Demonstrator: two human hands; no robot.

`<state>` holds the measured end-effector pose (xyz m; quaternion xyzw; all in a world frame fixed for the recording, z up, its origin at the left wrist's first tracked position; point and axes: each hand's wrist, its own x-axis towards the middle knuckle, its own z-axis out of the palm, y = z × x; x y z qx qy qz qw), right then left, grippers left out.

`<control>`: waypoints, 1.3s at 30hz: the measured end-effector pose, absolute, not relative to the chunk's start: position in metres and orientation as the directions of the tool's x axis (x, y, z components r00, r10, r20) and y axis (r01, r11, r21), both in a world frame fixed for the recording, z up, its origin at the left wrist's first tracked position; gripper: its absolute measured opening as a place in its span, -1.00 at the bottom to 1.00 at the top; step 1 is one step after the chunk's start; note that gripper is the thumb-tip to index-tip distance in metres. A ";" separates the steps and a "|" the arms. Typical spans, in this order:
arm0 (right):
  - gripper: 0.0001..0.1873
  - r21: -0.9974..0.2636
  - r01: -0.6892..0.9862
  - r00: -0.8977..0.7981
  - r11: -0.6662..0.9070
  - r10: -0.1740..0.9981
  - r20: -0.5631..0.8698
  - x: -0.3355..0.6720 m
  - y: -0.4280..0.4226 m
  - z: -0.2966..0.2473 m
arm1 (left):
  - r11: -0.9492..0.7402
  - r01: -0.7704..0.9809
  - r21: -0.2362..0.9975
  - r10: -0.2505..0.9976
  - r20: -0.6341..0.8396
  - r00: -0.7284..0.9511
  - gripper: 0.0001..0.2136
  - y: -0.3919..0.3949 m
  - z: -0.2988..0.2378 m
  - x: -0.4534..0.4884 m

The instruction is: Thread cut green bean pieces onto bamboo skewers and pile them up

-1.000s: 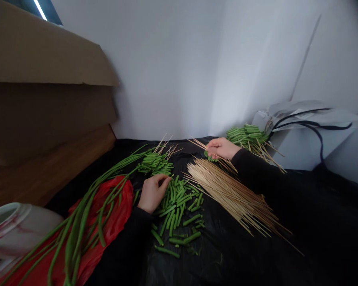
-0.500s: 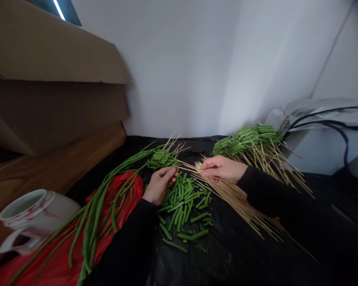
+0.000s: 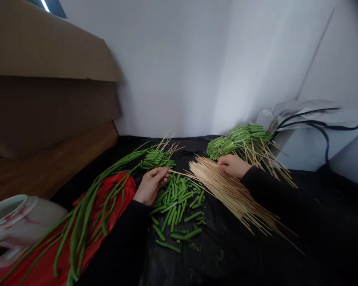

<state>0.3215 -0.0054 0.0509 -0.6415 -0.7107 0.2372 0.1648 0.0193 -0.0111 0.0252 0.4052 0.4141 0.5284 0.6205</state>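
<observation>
My left hand (image 3: 151,184) pinches the end of a thin bamboo skewer, whose shaft runs right towards a pile of bamboo skewers (image 3: 226,190). My right hand (image 3: 233,165) is closed at the pile's upper right edge; its fingertips are partly hidden, so I cannot make out what is in them. Cut green bean pieces (image 3: 177,198) lie loose between and below the hands. Just beyond my left hand rests a small stack of skewered beans (image 3: 157,159). A larger stack of skewered beans (image 3: 238,139) sits behind my right hand, sticks pointing right and forward.
Long whole beans (image 3: 86,214) lie across a red plastic bag (image 3: 123,190) at left, with a white ceramic jug (image 3: 26,222) beside it. A cardboard box (image 3: 53,95) stands far left. Black plastic sheeting (image 3: 197,258) covers the work surface. A white bag with black cords (image 3: 316,123) is at right.
My right hand has moved right, away from the skewers by my left hand, to the far edge of the pile. My left hand keeps its pinch. The view has shifted slightly.
</observation>
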 end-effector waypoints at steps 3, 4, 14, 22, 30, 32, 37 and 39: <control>-0.83 -0.375 0.925 -0.053 0.055 0.998 0.015 0.338 -0.009 0.044 | 0.122 -0.314 0.942 0.991 -0.096 0.097 -0.70 -0.012 0.025 0.021; -0.83 -0.330 0.942 -0.047 0.059 0.998 0.046 0.338 -0.012 0.044 | 0.121 -0.308 0.943 0.991 -0.095 0.098 -0.70 -0.012 0.024 0.021; -0.76 -0.203 0.872 -0.373 0.446 0.872 0.317 0.233 -0.058 0.060 | 0.075 -0.292 0.953 0.993 -0.045 0.110 -0.73 -0.018 0.023 0.029; -0.65 0.119 0.947 -0.310 0.297 0.762 0.569 0.249 -0.059 0.014 | -0.170 0.079 0.982 0.985 0.169 0.015 -0.70 -0.018 0.025 0.024; -0.67 0.209 0.944 -0.330 0.256 0.728 0.601 0.260 -0.066 -0.005 | -0.377 0.715 0.589 0.907 0.392 0.155 -0.72 -0.022 0.015 0.037; -0.75 0.193 0.946 -0.324 0.261 0.735 0.596 0.258 -0.068 -0.003 | -0.387 0.815 0.432 0.886 0.420 0.198 -0.65 -0.023 0.013 0.052; -0.79 0.163 0.952 -0.305 0.261 0.732 0.609 0.257 -0.067 0.000 | -0.360 0.897 0.255 0.903 0.335 0.268 -0.67 -0.021 0.012 0.075; -0.79 0.148 0.947 -0.315 0.286 0.726 0.611 0.257 -0.067 0.000 | -0.332 0.900 0.283 0.929 0.266 0.259 -0.77 -0.020 0.013 0.075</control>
